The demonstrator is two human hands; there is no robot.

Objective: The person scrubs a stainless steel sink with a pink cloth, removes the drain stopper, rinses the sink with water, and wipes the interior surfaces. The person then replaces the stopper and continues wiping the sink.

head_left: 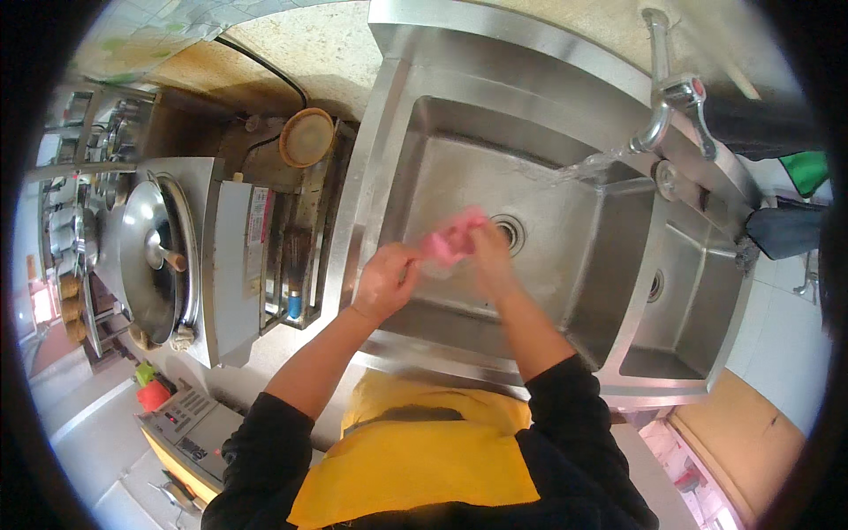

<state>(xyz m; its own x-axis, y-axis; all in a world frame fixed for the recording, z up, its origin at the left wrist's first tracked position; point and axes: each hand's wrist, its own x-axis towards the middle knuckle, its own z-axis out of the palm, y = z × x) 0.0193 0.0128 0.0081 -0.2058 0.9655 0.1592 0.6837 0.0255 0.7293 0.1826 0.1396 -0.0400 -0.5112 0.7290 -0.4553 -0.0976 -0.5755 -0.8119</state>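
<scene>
Over the large basin of a stainless steel sink (464,159), a pink cloth (454,235) is stretched between my two hands, blurred by motion. My left hand (387,281) has its fingers closed on the cloth's left end. The other end is gripped by my right hand (489,255), close to the drain (509,233). Water runs from the chrome faucet (656,136) at the upper right into this basin. What kind of pink cloth it is cannot be told.
A smaller basin (686,291) adjoins on the right. To the left stand a stove with a lidded wok (147,245) and a rack holding a blue-handled brush (294,305). A round wooden-rimmed vessel (307,137) is near the wall. A yellow apron (424,464) hangs before the sink's front edge.
</scene>
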